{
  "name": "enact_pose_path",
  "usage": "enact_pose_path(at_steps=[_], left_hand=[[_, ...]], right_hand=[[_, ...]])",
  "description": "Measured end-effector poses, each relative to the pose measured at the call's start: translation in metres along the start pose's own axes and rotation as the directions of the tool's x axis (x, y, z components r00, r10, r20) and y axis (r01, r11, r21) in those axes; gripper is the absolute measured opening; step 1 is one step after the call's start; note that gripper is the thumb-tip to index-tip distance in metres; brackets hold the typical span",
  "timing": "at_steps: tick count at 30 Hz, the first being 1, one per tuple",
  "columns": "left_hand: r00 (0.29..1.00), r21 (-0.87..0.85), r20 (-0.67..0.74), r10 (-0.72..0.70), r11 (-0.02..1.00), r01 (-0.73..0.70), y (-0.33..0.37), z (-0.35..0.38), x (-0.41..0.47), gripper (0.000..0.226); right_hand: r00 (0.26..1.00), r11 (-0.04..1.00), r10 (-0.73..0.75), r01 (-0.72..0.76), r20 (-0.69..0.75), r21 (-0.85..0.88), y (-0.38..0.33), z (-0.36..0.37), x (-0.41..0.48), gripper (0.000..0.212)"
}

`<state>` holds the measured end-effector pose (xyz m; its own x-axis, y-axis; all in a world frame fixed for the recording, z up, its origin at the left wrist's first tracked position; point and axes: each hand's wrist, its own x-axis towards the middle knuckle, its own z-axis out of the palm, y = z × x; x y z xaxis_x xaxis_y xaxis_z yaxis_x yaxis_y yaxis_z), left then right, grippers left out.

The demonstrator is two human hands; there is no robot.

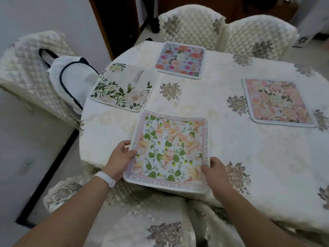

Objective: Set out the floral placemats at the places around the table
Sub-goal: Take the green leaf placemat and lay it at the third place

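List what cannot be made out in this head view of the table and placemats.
- Small print under "Beautiful" on the green-leaf placemat: too small.
- Centre emblems on the blue placemat and the pink placemat: blurred.
- Border text on the nearest placemat: partly covered by the left hand and right hand.
- Table's right side: cut off by the frame edge.
- Contents of the white bag: hidden by its own fabric.
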<state>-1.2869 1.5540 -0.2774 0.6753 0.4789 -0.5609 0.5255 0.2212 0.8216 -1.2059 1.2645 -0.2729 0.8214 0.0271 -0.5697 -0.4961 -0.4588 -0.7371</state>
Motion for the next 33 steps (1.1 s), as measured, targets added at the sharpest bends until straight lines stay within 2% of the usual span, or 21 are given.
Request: enact_pose_path(at_steps=[2, 7, 12, 15, 19, 21, 24, 28, 30, 33], left_hand=[[0.999, 0.032, 0.046, -0.015, 0.999, 0.014, -0.004, -0.007, 0.01, 0.019], [0.995, 0.093, 0.08, -0.051, 0.995, 0.044, -0.022, -0.011, 0.027, 0.022], [0.995, 0.058, 0.035, -0.094, 0.994, 0.092, -0.04, -0.004, 0.029, 0.021], [0.989, -0.038, 0.016, -0.144, 0.989, 0.144, -0.05, -0.001, 0.019, 0.017], [0.97, -0.1, 0.162, -0.179, 0.975, 0.196, -0.05, 0.014, 0.004, 0.019], [0.964, -0.1, 0.198, -0.179, 0.974, 0.201, -0.048, 0.024, 0.002, 0.021], [0.965, -0.146, 0.192, -0.181, 0.967, 0.21, -0.05, 0.045, -0.003, 0.028], [0.991, -0.15, 0.005, -0.136, 0.979, 0.135, -0.061, 0.067, -0.012, 0.044], [0.99, -0.158, -0.043, -0.134, 0.979, 0.126, -0.067, 0.067, -0.012, 0.045], [0.992, -0.134, 0.023, -0.124, 0.983, 0.126, -0.067, 0.052, -0.005, 0.046]], right_hand=[[0.998, 0.997, 0.054, -0.052, -0.038, 0.057, 0.003, 0.013, 0.003, 0.017], [0.985, 0.994, 0.105, -0.099, -0.138, 0.048, 0.014, 0.037, 0.004, 0.016], [0.966, 0.979, 0.177, -0.152, -0.186, 0.138, 0.025, 0.04, 0.008, 0.016], [0.949, 0.963, 0.216, -0.168, -0.229, 0.212, 0.029, 0.042, 0.008, 0.016], [0.916, 0.917, 0.286, -0.177, -0.28, 0.357, 0.027, 0.055, 0.005, 0.02], [0.921, 0.899, 0.297, -0.18, -0.253, 0.399, 0.027, 0.066, -0.001, 0.021], [0.95, 0.84, 0.299, -0.218, -0.09, 0.498, 0.029, 0.085, -0.009, 0.025], [0.959, 0.778, 0.272, -0.27, 0.082, 0.567, 0.031, 0.102, -0.016, 0.035], [0.961, 0.777, 0.256, -0.272, 0.109, 0.567, 0.031, 0.104, -0.016, 0.035], [0.955, 0.732, 0.282, -0.276, 0.091, 0.623, 0.029, 0.096, -0.003, 0.033]])
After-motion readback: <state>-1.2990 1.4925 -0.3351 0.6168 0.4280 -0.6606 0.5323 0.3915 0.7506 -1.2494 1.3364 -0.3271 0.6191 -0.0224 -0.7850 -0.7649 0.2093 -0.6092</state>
